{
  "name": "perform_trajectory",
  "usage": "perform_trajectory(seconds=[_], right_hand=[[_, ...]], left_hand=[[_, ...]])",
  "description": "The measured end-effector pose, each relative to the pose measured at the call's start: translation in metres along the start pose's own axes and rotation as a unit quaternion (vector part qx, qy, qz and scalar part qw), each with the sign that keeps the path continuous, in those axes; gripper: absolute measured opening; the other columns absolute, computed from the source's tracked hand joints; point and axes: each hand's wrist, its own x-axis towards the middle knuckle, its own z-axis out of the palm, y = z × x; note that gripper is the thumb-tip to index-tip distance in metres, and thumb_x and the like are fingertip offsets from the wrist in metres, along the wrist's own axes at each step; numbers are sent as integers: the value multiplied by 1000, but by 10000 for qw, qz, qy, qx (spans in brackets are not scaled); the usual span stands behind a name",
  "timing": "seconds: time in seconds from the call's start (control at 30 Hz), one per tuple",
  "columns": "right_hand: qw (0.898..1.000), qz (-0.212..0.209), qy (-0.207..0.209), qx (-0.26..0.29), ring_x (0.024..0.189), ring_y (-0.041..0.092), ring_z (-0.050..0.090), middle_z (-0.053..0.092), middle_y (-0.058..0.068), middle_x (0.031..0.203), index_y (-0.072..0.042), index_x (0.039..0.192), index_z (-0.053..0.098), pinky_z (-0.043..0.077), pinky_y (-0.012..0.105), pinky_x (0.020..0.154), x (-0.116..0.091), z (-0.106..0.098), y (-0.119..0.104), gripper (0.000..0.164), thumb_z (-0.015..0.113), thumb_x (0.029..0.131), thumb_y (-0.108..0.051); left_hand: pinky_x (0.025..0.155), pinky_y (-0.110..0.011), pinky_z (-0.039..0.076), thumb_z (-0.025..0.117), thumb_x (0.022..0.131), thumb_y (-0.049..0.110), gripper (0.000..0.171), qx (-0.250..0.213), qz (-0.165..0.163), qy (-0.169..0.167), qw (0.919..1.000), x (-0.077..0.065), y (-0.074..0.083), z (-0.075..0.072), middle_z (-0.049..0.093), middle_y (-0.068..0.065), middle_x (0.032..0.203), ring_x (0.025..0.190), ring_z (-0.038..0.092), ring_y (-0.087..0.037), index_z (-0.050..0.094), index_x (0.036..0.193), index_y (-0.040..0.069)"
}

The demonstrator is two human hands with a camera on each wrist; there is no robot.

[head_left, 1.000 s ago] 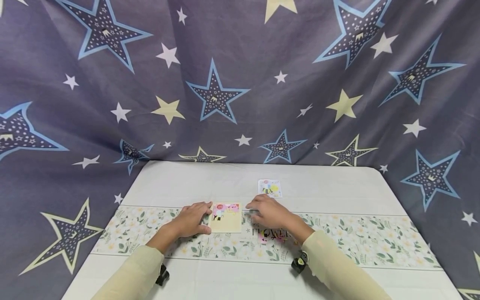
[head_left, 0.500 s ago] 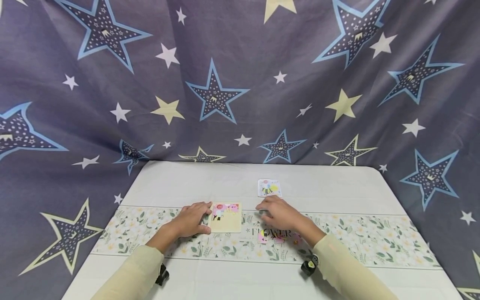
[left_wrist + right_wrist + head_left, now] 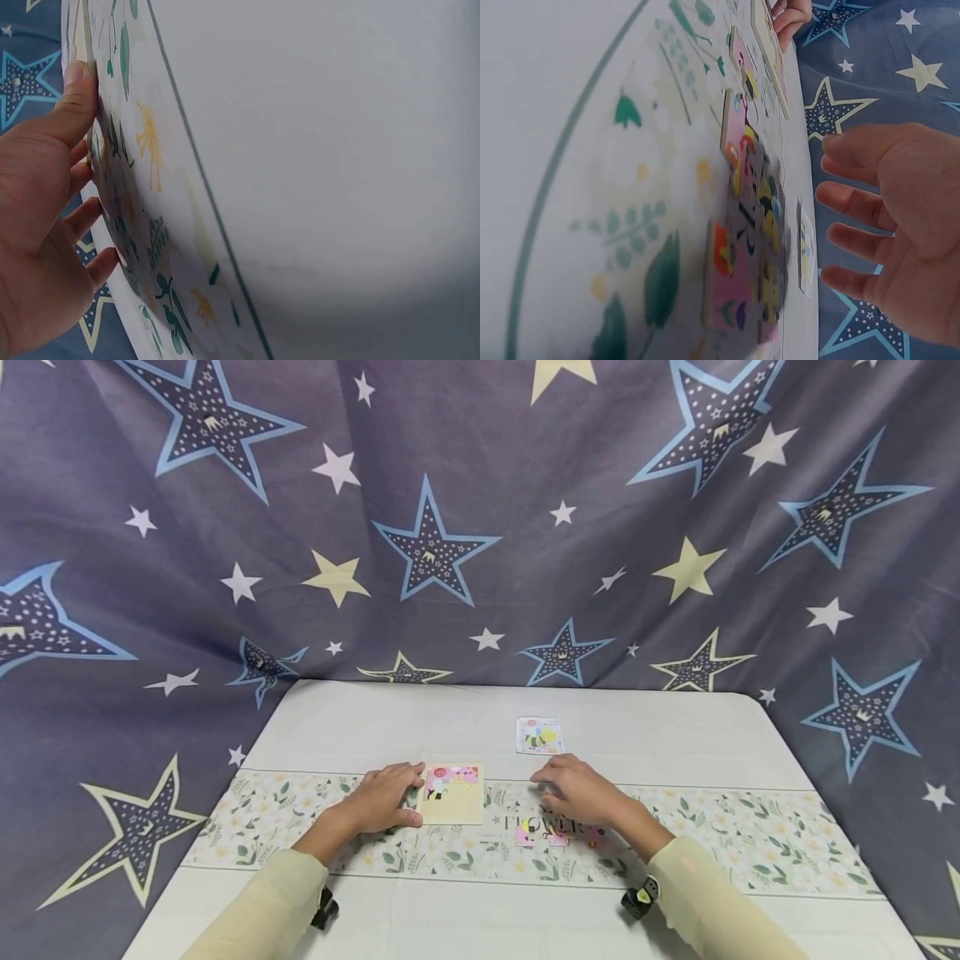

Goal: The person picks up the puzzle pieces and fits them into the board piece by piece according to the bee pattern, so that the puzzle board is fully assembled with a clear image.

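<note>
A square puzzle board [image 3: 457, 810] lies on the table, its far and left parts filled with printed pieces and its near right part bare cream. At its left edge rests my left hand [image 3: 386, 797], thumb and fingers against the side; the left wrist view shows the thumb [image 3: 75, 94] at the edge. My right hand [image 3: 581, 789] hovers over the cloth right of the board, fingers loosely bent and holding nothing. Loose pink puzzle pieces [image 3: 525, 837] lie below it, several showing in the right wrist view, such as a pink piece [image 3: 727, 281] with an orange patch.
A picture card [image 3: 539, 737] with a bee lies behind the right hand. A floral band [image 3: 712, 835] runs across the white tablecloth [image 3: 450, 910]. Behind the table hangs a star-patterned curtain [image 3: 480, 527].
My right hand has drawn back to the right, away from the board, uncovering more of the loose pieces and the lettering on the cloth. The left hand stays at the board's edge.
</note>
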Motion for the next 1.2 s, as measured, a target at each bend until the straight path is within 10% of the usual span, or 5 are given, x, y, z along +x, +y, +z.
perform_trajectory(seconds=[1.2], right_hand=[[9988,109,-388,-279,120,33,62,70,5,112,-10,123,72,50,52,101,-25,1,17,38,80,87,-18]], left_hand=[[116,-64,29,77,84,52,70,-25,-120,-25,9999,-2,5,-2,38,-9,164,151,35,-35,57,137,11]])
